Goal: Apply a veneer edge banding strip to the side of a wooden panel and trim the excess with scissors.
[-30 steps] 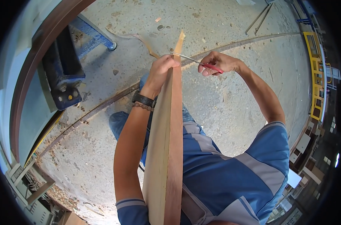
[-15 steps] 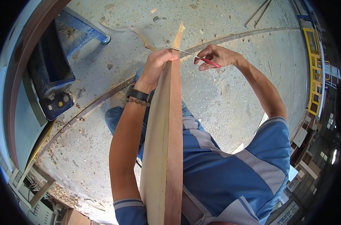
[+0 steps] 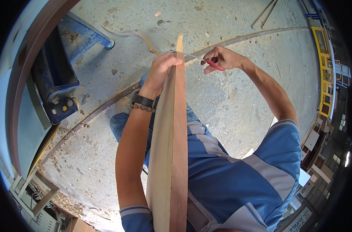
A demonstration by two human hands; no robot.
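Note:
A long wooden board (image 3: 162,147) stands on edge in front of my body, its narrow top edge faced with a reddish-brown strip (image 3: 179,127). My left hand (image 3: 159,73) is wrapped round the far end, thumb over the edge. Past the thumb a tapered, lighter tip of the strip (image 3: 179,41) sticks out. My right hand (image 3: 227,58) grips a red-handled tool (image 3: 215,65) with a thin straight metal blade. That blade lies crosswise at the tip, just beyond my left thumb. Whether it is a file or a knife cannot be made out.
A thin curled offcut strip (image 3: 145,40) lies on the stained concrete floor beyond my left hand. Blue metal legs (image 3: 85,34) and a curved-looking workbench stand at left. A metal floor strip (image 3: 238,40) crosses behind. At far right are a yellow rack (image 3: 322,73) and stacked boards.
The projecting strip tip has dropped nearer and swung slightly left, showing shorter. The tool has slid slightly left across it. My left hand keeps its grip on the board.

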